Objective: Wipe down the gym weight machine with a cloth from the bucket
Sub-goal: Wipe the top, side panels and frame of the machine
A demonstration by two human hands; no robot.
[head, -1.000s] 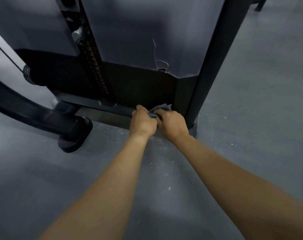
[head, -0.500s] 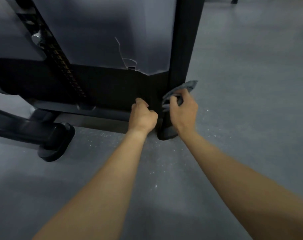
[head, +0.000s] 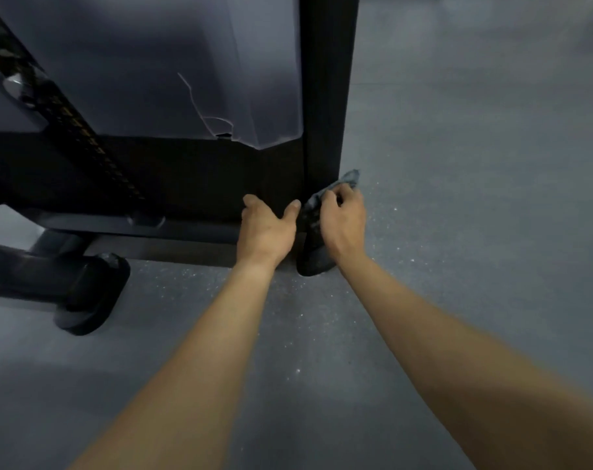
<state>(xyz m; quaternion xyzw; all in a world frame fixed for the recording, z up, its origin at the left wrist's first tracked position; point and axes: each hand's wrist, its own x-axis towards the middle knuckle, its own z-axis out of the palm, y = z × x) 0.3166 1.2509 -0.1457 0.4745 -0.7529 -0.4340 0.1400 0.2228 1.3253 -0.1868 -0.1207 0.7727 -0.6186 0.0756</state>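
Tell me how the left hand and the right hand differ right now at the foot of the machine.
The left hand holds nothing; the right hand grips the grey cloth. The left hand has its thumb spread and lies against the dark lower panel; the right hand's fingers curl, pressing the cloth to the black post. Both reach low, close together, arms outstretched.

crumpled grey cloth (head: 350, 179) against black machine post (head: 325, 96)
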